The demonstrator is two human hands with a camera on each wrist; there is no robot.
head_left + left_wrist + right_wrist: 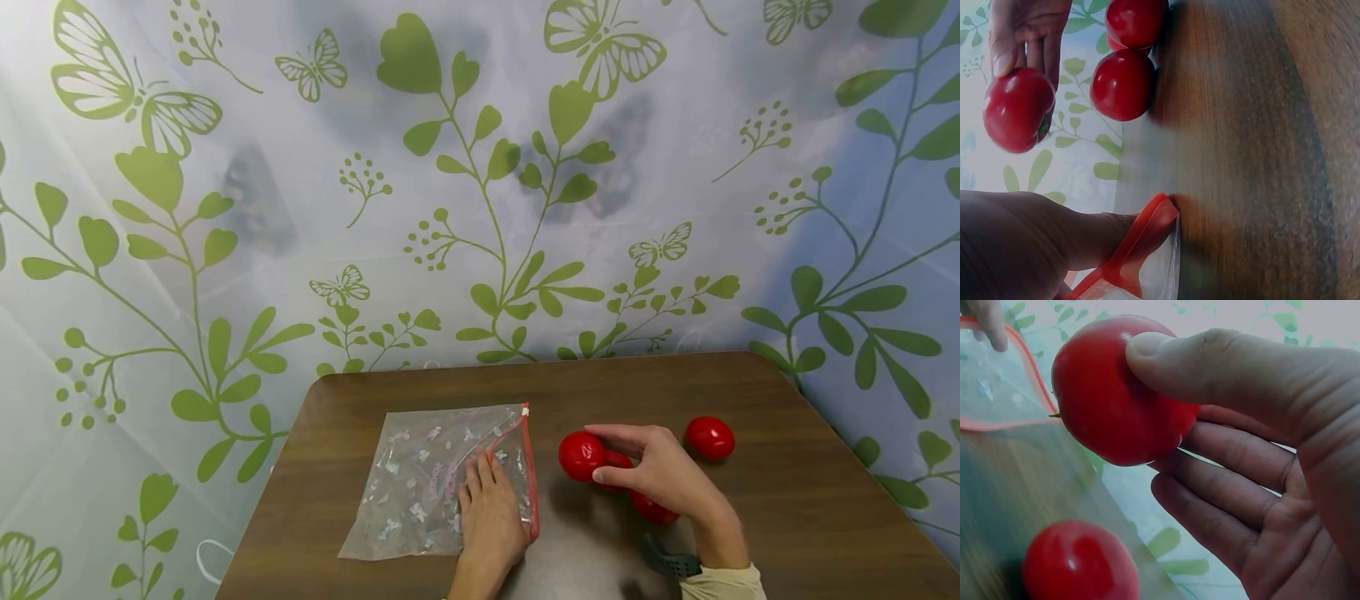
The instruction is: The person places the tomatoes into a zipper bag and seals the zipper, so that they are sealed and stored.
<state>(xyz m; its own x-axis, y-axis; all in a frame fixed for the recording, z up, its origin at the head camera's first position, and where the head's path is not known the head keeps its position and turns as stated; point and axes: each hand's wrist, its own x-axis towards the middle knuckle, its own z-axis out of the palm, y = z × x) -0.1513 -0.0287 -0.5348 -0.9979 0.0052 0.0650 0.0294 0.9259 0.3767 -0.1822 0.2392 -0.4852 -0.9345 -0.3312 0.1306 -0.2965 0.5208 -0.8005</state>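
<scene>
My right hand point(663, 471) holds a glossy red tomato point(582, 456) above the table, thumb on one side and fingers on the other. A bit of green stem shows on this tomato point(1116, 394) in the right wrist view. My left hand point(491, 512) grips the open edge of a clear printed zip bag point(412, 492) that lies flat on the table. In the left wrist view the thumb is at the bag's red zip edge point(1138, 240), which is lifted off the table; the other fingers are mostly hidden there.
More tomatoes lie on the wooden table point(600, 387): one tomato point(710, 438) to the right of my right hand, another tomato point(654, 508) below it, and one partly hidden behind the fingers. A curtain point(480, 208) with green leaves and butterflies hangs behind the table.
</scene>
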